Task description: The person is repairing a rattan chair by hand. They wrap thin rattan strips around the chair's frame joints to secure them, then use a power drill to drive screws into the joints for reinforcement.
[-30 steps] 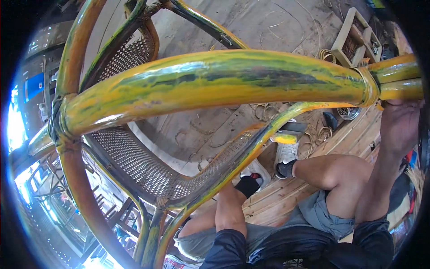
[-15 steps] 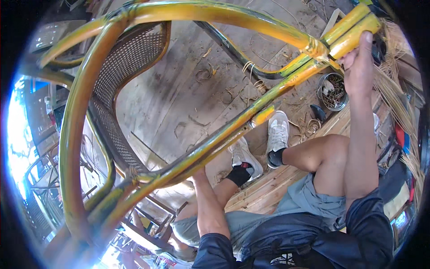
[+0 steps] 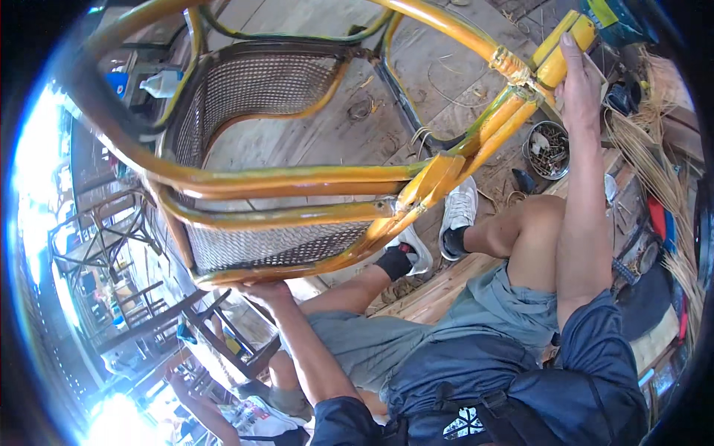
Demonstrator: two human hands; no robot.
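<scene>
A glossy yellow-brown rattan chair frame (image 3: pixel 297 175) spans the upper half of the view, tilted over my legs. It has bent poles, wrapped joints and dark woven cane panels (image 3: pixel 268 83). At the upper right, my right hand (image 3: pixel 584 93) is closed around the doubled pole end, its thumb lying along the top. My left hand (image 3: pixel 268 292) holds the frame's lower curved rail from below, at the edge of a woven panel; its fingers are partly hidden by the rail. A cane binding (image 3: pixel 511 65) wraps the joint near my right hand.
A metal bowl of scraps (image 3: pixel 548 150) stands on the floor beside my right knee. Long cane strands (image 3: pixel 651 163) hang at the right. Dark chair frames (image 3: pixel 104 230) stand at the left. Another person's arm (image 3: pixel 197 405) shows at the lower left. Loose strips litter the floor.
The chair frame has turned, bringing more woven panel and the lower rail into view. My left hand has shifted left along with it. My right hand keeps its hold on the pole end.
</scene>
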